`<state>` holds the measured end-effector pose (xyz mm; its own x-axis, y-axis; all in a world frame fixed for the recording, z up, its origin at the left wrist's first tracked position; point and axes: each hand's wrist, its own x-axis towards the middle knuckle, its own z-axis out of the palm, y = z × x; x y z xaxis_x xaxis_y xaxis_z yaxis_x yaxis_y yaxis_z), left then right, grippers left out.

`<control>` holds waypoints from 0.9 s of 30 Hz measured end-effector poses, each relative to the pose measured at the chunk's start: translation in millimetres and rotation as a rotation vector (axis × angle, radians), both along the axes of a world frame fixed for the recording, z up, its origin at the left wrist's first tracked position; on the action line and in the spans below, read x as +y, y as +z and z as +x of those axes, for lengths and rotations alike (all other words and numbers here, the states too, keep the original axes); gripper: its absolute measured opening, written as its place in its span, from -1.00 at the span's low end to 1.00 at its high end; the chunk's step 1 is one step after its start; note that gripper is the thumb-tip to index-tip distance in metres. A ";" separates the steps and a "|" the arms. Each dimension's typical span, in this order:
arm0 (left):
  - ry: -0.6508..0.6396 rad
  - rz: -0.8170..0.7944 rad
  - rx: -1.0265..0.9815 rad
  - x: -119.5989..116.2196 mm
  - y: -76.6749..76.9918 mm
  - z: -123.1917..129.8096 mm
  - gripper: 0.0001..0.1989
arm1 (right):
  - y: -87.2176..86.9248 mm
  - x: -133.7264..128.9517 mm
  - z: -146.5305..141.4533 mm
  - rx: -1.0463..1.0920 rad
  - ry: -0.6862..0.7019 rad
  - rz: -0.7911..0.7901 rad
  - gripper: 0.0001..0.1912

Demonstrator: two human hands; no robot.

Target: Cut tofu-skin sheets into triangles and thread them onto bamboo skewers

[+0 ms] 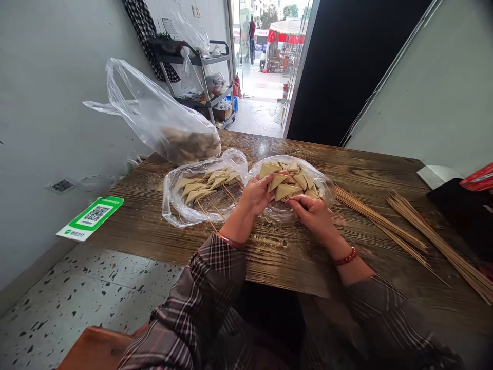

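Note:
My left hand (pixel 256 196) is closed on a tan triangular tofu slice (pixel 278 181), held just above the right-hand plastic bag. At its lower right, my right hand (pixel 313 213) pinches a thin bamboo skewer, mostly hidden by the fingers. Beneath both hands, a clear bag (pixel 329 191) lies spread open with a heap of loose tofu triangles (pixel 304 180). To the left, another clear bag (pixel 168 205) carries several skewered tofu triangles (pixel 198 191), their sticks (pixel 208 216) pointing toward me.
Bundles of bamboo skewers (pixel 370 210) (pixel 431 231) lie on the wooden table (pixel 215 246) at right. A tied plastic bag (pixel 154 118) with brownish contents stands at the back left. A green QR card (pixel 94 217) sits at the left edge. Beyond are a shelf cart (pixel 204 61) and a doorway.

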<state>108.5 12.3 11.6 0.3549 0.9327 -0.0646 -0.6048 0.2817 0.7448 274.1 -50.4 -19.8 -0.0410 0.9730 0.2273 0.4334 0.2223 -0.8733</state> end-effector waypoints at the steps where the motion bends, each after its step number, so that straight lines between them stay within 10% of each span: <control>1: 0.012 0.007 0.000 0.8 0.0 -0.6 -0.84 | 0.1 -0.1 -0.4 -0.002 -0.004 0.003 -0.65; 19: 0.067 -0.071 0.015 1.0 -8.2 2.8 -0.83 | -0.9 -3.2 4.3 -0.145 -0.007 0.067 -0.67; 27: -0.019 -0.074 0.017 0.2 -22.1 10.6 -0.60 | -2.5 -9.0 15.8 -0.210 -0.333 0.198 -0.62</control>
<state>119.1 12.5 -10.4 0.3710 0.9181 -0.1393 -0.5859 0.3479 0.7319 289.8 -59.4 -22.4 0.2027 0.8795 0.4305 0.6733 0.1941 -0.7134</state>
